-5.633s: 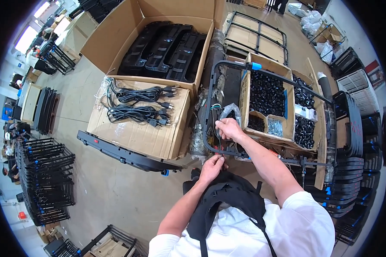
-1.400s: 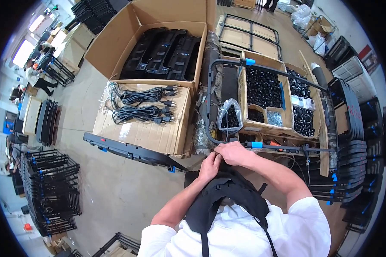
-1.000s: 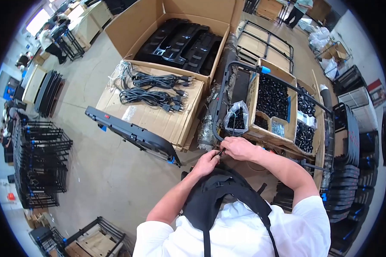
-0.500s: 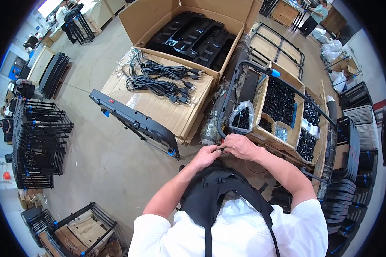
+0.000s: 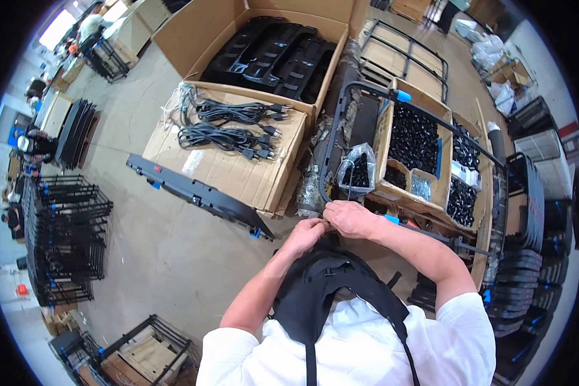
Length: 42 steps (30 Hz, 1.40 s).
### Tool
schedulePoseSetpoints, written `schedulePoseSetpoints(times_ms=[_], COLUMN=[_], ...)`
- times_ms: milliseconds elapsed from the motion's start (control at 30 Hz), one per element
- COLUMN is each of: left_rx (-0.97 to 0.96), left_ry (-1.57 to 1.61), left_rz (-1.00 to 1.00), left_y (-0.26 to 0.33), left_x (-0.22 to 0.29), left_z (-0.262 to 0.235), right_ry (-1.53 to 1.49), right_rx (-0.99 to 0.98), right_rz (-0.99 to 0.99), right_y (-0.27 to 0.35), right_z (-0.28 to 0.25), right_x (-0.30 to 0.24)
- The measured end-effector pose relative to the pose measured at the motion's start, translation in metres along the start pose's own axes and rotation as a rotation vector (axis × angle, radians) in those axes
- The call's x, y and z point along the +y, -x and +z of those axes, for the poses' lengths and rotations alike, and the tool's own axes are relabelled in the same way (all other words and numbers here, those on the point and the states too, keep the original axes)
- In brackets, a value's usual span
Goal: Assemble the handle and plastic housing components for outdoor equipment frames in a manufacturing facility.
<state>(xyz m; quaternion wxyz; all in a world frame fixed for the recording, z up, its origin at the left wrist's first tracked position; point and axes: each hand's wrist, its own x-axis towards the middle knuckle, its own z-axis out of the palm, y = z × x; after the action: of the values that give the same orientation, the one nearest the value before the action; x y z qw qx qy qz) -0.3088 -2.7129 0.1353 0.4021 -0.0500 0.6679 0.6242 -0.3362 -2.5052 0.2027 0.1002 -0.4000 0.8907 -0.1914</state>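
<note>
Pinching together, your left hand (image 5: 307,231) and right hand (image 5: 349,219) meet at the near rail of the black metal frame (image 5: 333,138), fingers clenched on something too small to tell; clear bag of black parts (image 5: 357,172) hangs just beyond.

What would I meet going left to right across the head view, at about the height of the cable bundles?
Stacked black wire racks → long black panel on the floor → flat cardboard sheets carrying bundled black cables → clear bag of black parts on the black tube frame → open carton of small black parts → stacked black pieces.
</note>
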Motion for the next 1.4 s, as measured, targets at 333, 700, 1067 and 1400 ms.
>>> schedulePoseSetpoints(times_ms=[333,700,1067,1400], left_rx=[0.018,-0.153,-0.167,-0.109], left_ry=[-0.141,-0.15,0.026,-0.011], left_rz=[0.003,-0.066,-0.077,-0.047], left_y=[-0.006,-0.009,-0.014,-0.01], left_x=[-0.029,0.0,-0.03,-0.024], left_z=[-0.008,0.019,0.01,0.027], right_ry=[-0.681,-0.079,-0.815,-0.747], right_rx=[0.032,0.229,0.189,0.322], right_rz=[0.898,1.262,1.438,1.306], right_y=[0.062,0.027,0.082,0.075], right_z=[0.063,0.258,0.165,0.115], right_x=[-0.04,0.102,-0.081,-0.144])
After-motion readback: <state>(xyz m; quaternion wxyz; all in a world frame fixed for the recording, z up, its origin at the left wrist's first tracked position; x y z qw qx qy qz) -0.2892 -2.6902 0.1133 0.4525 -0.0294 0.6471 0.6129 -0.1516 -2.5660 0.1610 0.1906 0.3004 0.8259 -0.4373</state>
